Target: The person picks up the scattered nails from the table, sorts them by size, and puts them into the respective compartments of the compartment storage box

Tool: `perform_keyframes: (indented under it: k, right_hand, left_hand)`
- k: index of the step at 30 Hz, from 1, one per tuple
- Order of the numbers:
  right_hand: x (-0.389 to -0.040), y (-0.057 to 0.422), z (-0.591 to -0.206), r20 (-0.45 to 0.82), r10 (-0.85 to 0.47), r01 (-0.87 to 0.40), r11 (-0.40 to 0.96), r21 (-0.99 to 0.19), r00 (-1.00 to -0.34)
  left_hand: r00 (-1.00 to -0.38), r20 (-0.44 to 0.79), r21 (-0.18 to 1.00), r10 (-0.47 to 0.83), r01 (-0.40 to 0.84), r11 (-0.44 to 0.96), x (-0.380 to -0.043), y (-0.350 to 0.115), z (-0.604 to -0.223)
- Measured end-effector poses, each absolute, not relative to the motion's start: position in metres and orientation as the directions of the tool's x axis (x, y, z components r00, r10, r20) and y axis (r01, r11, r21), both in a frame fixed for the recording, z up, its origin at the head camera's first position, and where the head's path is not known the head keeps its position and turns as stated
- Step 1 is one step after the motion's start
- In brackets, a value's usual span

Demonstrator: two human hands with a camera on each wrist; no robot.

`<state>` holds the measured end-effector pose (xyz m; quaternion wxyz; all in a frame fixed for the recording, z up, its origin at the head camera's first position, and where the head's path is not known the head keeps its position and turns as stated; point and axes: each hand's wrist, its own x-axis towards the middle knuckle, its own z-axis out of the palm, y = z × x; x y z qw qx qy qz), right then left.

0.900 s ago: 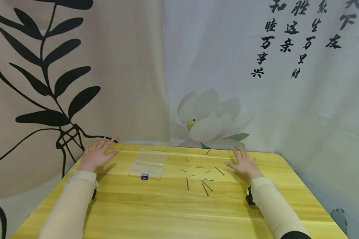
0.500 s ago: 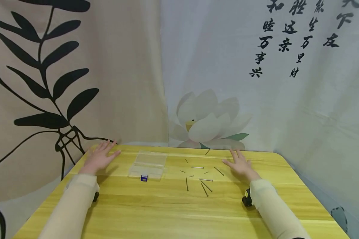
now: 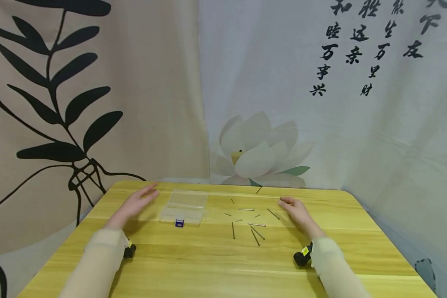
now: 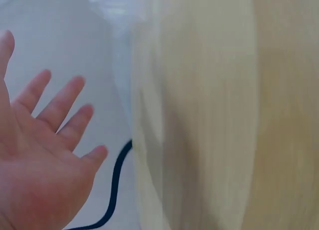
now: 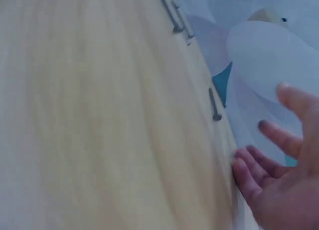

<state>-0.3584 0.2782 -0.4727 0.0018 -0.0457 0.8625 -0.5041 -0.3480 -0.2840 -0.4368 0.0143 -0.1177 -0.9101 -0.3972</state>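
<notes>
My left hand (image 3: 134, 205) hovers left of a clear plastic box (image 3: 184, 207), with fingers extended and nothing held. The left wrist view shows its palm (image 4: 45, 165) with the fingers spread. The box lies opened flat and has a small blue piece (image 3: 179, 223) at its front edge. Several nails, long and short, are scattered right of the box, among them a long nail (image 3: 233, 230). My right hand (image 3: 298, 213) is right of them, closest to a slanted nail (image 3: 273, 214). Its fingers (image 5: 281, 140) are loosely bent and hold nothing.
The yellow wood-grain table (image 3: 208, 265) carries the box and nails. Behind it hangs a pale curtain (image 3: 164, 103) printed with leaves, a lotus and characters. A black wrist device (image 3: 302, 257) sits on the right wrist, another (image 3: 129, 251) on the left.
Both hands have turned from palms-down with spread fingers to a more sideways pose, and shifted slightly inward. The box and nails have stayed in place; the head view shifted a little.
</notes>
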Motion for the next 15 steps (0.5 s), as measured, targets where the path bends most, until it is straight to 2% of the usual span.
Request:
perform_keyframes:
  k: [5, 15]
  right_hand:
    - [-0.349, 0.273, -0.472, -0.063, -0.033, 0.044, 0.403, -0.914, -0.998]
    - [-0.339, 0.27, -0.477, -0.044, 0.007, 0.042, 0.493, -0.869, -0.999]
  left_hand:
    - [-0.968, 0.105, 0.804, 0.229, 0.219, 0.554, -0.345, -0.275, -0.436]
    - [-0.96, -0.037, 0.941, 0.277, 0.06, 0.333, -0.342, -0.272, -0.463]
